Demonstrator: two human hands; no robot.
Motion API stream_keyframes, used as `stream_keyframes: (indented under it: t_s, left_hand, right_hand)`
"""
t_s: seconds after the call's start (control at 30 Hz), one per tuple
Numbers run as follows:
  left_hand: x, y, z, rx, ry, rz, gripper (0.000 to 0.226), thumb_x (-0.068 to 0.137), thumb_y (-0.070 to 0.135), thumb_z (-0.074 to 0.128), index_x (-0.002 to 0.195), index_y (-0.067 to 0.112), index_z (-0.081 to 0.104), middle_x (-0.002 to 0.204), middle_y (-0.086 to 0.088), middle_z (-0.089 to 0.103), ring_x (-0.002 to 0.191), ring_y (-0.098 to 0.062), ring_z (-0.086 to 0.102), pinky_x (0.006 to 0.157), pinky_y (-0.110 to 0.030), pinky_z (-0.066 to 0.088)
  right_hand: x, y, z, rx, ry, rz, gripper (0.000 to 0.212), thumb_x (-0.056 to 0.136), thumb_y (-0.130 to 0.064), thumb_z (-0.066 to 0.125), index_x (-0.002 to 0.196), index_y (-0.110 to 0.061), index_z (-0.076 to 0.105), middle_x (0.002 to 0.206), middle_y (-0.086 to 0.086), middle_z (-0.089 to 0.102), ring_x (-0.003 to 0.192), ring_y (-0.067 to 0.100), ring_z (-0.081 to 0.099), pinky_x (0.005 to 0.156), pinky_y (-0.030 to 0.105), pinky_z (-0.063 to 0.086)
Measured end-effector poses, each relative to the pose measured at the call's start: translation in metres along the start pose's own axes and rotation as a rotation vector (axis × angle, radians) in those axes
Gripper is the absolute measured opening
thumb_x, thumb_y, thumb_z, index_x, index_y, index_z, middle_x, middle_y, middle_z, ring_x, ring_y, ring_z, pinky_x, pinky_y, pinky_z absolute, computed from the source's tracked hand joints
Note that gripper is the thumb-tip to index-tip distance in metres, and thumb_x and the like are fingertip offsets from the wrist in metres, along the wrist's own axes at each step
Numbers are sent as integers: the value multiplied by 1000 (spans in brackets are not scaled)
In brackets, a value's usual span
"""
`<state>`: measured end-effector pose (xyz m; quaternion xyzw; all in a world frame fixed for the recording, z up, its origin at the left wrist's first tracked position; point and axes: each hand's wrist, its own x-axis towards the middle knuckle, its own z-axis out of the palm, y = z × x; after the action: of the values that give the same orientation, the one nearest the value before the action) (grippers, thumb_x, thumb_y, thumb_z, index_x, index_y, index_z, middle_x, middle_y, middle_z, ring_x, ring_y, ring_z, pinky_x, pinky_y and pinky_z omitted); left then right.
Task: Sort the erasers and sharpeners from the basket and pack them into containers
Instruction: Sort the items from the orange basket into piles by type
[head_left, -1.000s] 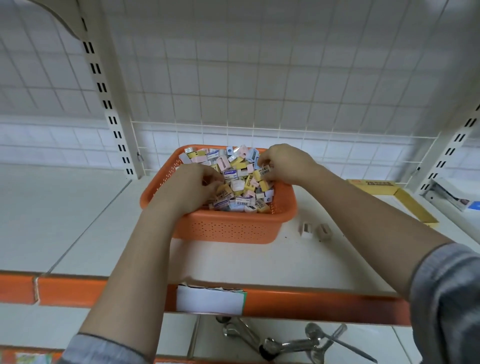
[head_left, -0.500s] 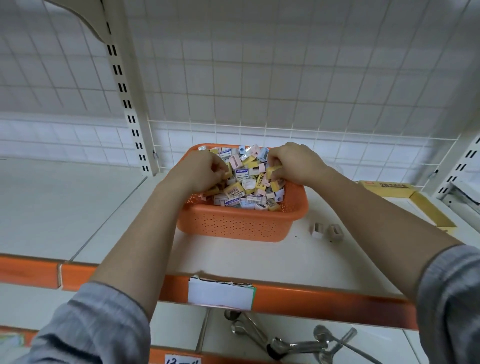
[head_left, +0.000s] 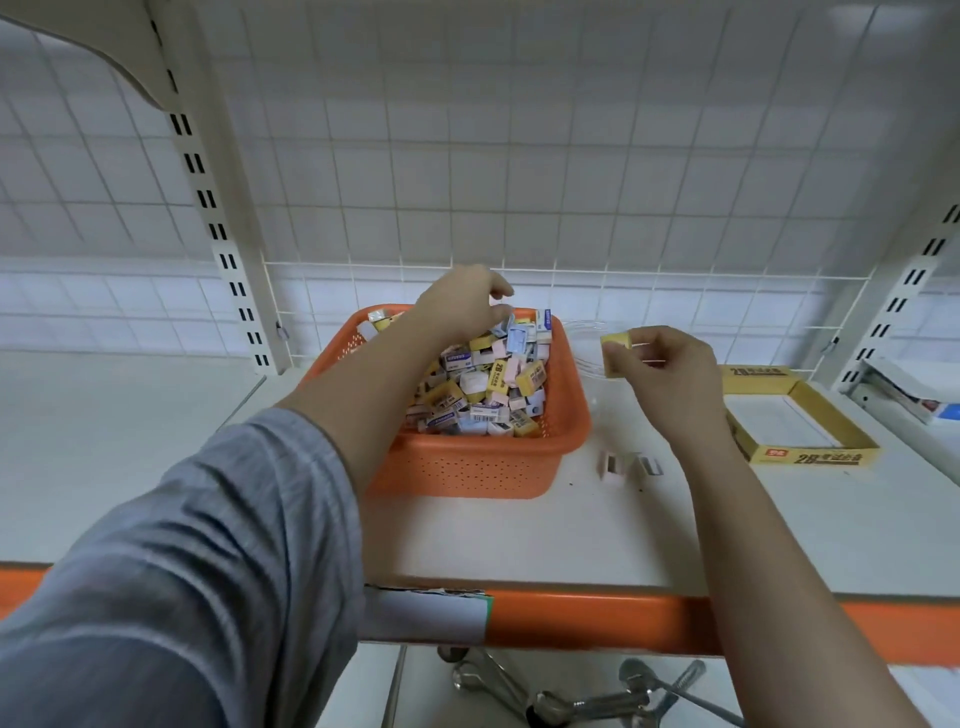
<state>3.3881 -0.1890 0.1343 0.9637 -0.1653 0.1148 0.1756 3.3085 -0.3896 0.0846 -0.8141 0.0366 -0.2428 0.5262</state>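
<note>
- Pinching a yellow eraser (head_left: 616, 353) between thumb and fingertips, the right hand (head_left: 658, 364) holds it in the air just right of the orange basket (head_left: 467, 467), above the shelf (head_left: 519, 545).
- The left hand (head_left: 460, 306) hovers over the basket's back edge with fingers loosely curled; whether it holds anything I cannot tell.
- The basket sits toward the back of the shelf, heaped with small boxed erasers and sharpeners (head_left: 483, 395) in yellow, pink, white and blue.
- Two small pale pieces (head_left: 628, 464) lie on the shelf just right of the basket's front corner.
- A shallow yellow cardboard tray (head_left: 810, 457) rests near the shelf's right edge, its middle bare.
- These pieces look light, stiff and blocky; a thumb-and-finger pinch across the two broad faces should hold, though glossy sleeves may slip.
- Readable: "2B" on the tray's front wall and on one yellow piece in the heap; barcodes on several. Other print is too small.
</note>
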Motion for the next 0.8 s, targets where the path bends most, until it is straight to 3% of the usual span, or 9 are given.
stream_keyframes:
  t_s: [0.1,0.23,0.4,0.57,0.7,0.8]
  left_hand:
    - [15,11,6,14,-46,25,51,91,33,59,137,15,46,139,-2,49,125,-20,47,99,-31,37]
    - [30,18,14,28,-169,60,64,85,31,67,141,16,40,146,-1,42,132,-21,39,106,-35,32]
    - [37,23,22,34,-216,85,60,82,25,71,136,13,48,140,-2,48,128,-20,44,99,-30,35]
    - [37,26,31,91,-154,106,70,75,28,77,136,12,47,128,-7,54,116,-22,52,87,-29,40]
    - [35,25,31,80,-82,114,52,70,28,80,117,15,62,117,-3,55,108,-19,52,82,-30,42]
    - [31,23,30,6,-39,95,35,69,25,81,95,18,59,95,6,54,89,-13,50,66,-23,37]
  right_hand:
    - [-5,8,-10,-10,1,26,9,83,-27,68,86,-20,63,73,-5,70,60,-4,56,57,17,38]
    - [-8,13,-21,-16,5,46,8,84,-27,68,84,-19,64,75,-2,69,76,13,63,60,19,41]
    - [-7,15,-28,20,-1,64,6,83,-26,68,81,-23,63,75,0,71,82,15,65,57,16,42]
    - [-5,14,-31,30,-6,55,10,84,-25,68,77,-26,60,73,-3,70,82,16,66,60,21,43]
    - [-5,14,-31,31,-6,54,12,84,-25,68,76,-26,59,70,-5,68,81,16,66,61,21,42]
    - [-5,12,-31,31,-5,50,13,84,-25,68,75,-27,58,70,-4,69,80,15,64,59,20,41]
